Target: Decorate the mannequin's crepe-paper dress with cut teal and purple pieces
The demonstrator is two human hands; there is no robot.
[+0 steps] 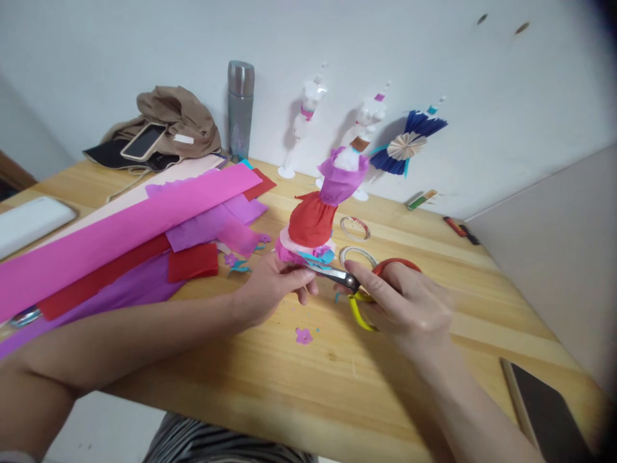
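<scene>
My left hand (pixel 267 286) is closed at the pink lower end of a small dress form (pixel 312 220) wrapped in purple and red crepe paper, which leans to the right. Pink and blue paper bits (pixel 324 256) stick out at its hem. In my right hand (pixel 414 305) is a pair of scissors (pixel 350 280) with red and yellow handles. Their blades reach the blue paper by my left fingertips; whether they are cutting, I cannot tell. Below, a purple paper flower (pixel 303 335) lies on the wooden table (pixel 241 386).
Pink, purple and red crepe paper strips (pixel 130 238) cover the left side. White dress forms (pixel 313 96), one in navy paper (pixel 409 141), stand by the wall near a grey flask (pixel 240 112). Tape rolls (pixel 357 254) lie behind the scissors; a dark phone (pixel 544 411) lies front right.
</scene>
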